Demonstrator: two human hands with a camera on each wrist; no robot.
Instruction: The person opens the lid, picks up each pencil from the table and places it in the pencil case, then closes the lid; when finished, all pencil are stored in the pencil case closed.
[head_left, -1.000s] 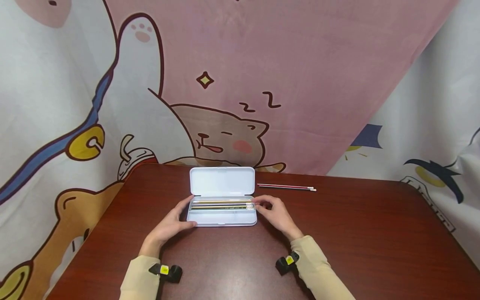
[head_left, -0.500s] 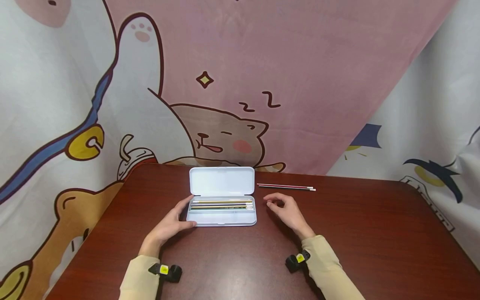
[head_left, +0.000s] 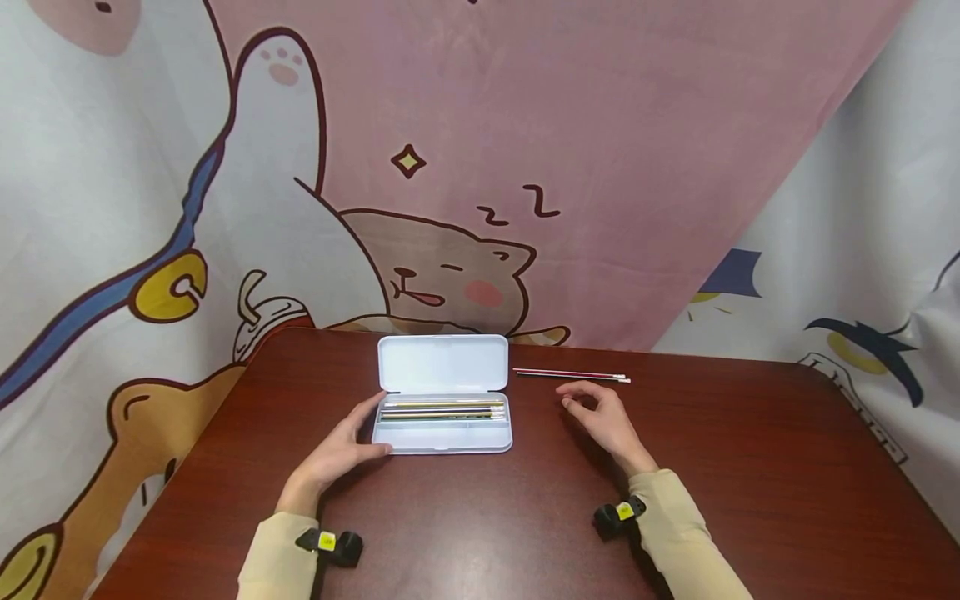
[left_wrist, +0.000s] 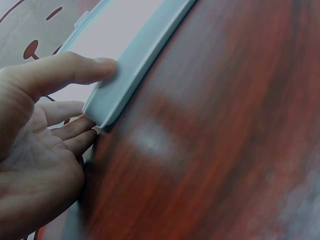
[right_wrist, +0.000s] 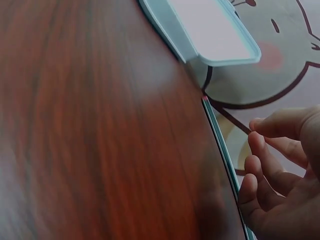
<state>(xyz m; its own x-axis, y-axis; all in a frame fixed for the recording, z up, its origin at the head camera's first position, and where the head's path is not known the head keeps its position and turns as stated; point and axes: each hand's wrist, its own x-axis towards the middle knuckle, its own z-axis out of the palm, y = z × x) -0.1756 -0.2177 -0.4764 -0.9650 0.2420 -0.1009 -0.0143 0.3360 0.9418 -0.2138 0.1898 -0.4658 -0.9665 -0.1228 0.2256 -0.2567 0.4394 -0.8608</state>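
A white pencil case (head_left: pixel 423 438) lies with its lid (head_left: pixel 443 363) raised. Several pencils (head_left: pixel 442 411) lie lengthwise in its rear compartment. My left hand (head_left: pixel 339 450) holds the case's left end, its thumb on the front wall (left_wrist: pixel 131 70) and its fingers at the end, as the left wrist view shows. To the right of the case my right hand (head_left: pixel 606 423) hovers with fingers loosely bent and nothing between them. Just beyond it, two pencils (head_left: pixel 572 375), one red and one dark, lie side by side on the table; one end shows in the right wrist view.
The dark red wooden table (head_left: pixel 750 467) stretches out on both sides of the case. Behind it hangs a cloth (head_left: pixel 622 167) printed with cartoon animals, reaching the table's back edge.
From the case's right end, my right hand has drawn away to the right, near the two loose pencils. The left hand and the case have stayed put.
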